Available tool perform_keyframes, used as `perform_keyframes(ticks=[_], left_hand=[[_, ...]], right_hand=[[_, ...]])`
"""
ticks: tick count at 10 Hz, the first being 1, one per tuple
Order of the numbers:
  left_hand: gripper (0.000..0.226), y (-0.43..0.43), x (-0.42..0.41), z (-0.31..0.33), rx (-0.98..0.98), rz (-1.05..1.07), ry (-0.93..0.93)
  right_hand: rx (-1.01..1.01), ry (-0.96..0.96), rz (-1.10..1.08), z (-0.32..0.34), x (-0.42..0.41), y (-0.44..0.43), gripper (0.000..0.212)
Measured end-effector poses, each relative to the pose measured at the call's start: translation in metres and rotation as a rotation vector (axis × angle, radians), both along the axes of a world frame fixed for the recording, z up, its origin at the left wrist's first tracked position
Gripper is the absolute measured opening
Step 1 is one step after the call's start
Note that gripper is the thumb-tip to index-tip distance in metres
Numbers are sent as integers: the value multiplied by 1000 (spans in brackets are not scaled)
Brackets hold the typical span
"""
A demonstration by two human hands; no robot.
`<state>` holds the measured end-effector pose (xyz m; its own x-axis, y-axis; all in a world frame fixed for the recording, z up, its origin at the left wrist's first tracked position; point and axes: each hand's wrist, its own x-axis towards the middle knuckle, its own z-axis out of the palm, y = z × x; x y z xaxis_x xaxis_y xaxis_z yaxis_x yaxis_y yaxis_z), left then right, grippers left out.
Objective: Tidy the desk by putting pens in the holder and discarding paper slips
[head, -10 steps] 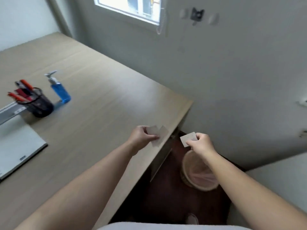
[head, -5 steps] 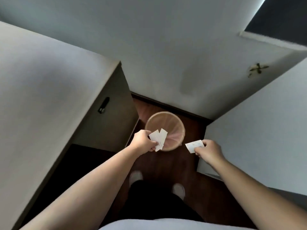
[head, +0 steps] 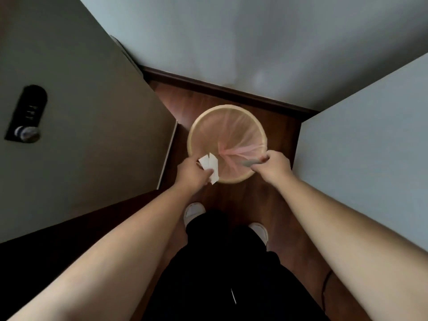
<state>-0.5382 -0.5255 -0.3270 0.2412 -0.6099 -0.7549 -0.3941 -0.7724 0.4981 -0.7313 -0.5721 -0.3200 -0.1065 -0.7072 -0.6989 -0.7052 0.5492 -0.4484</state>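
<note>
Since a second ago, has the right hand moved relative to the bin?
Yes. The right hand with its paper slip now overlaps the bin rim, closer than before.

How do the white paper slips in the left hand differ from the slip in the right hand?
The left hand pinches two white paper slips, fanned and seen nearly flat-on; the right hand holds a single slip, seen edge-on and blurred grey. The left pair sits over the round tan bin's near-left rim, the right slip over its right side. Both are unreleased.

Right slip (head: 251, 162) blurred, mostly hidden edge-on
</note>
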Motion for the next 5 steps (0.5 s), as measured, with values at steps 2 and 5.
perform_keyframes(ticks=[2, 5], left_hand=[[64, -3, -13, 12, 75, -69, -1], [53, 18, 0, 129, -59, -488, -301]], right_hand=[[51, -18, 86, 5, 0, 6, 50], [-94, 10, 200, 117, -7, 17, 29]])
